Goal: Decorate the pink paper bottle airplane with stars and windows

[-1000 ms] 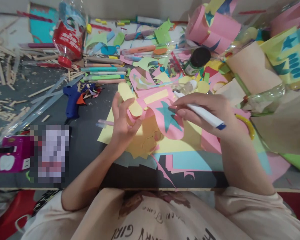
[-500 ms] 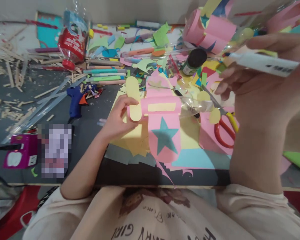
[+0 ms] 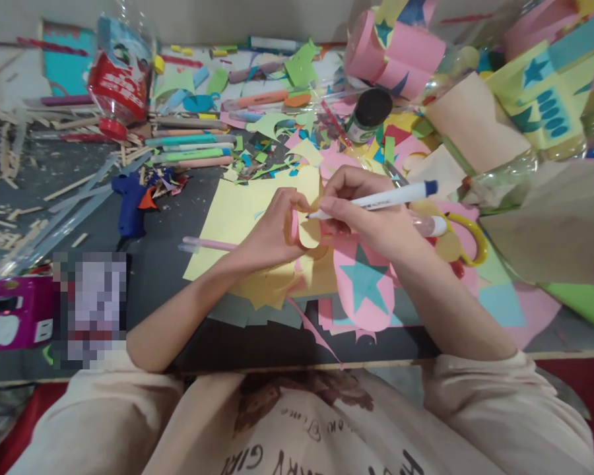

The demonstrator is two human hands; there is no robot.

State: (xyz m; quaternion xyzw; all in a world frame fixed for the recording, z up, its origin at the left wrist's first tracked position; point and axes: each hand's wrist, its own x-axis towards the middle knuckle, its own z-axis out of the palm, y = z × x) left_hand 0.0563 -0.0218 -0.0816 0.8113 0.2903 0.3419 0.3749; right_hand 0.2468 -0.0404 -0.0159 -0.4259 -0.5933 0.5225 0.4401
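Observation:
My left hand is closed around the tail end of a pink paper-wrapped bottle craft. A rounded yellow paper strip stands across that end, beside my fingertips. In my right hand is a white marker with a dark blue end. Its tip touches or nearly touches the yellow strip. A pink paper wing with a teal star sticks out toward me below my right hand. My right hand and forearm hide most of the craft's body.
Yellow-handled scissors lie right of my right forearm. A blue glue gun and an upside-down red-labelled bottle are at left. Behind are a black-lidded jar, markers, paper scraps and another pink craft.
My right hand has come down and left from the upper right, bringing the marker to the yellow strip. My left hand has moved right with the craft.

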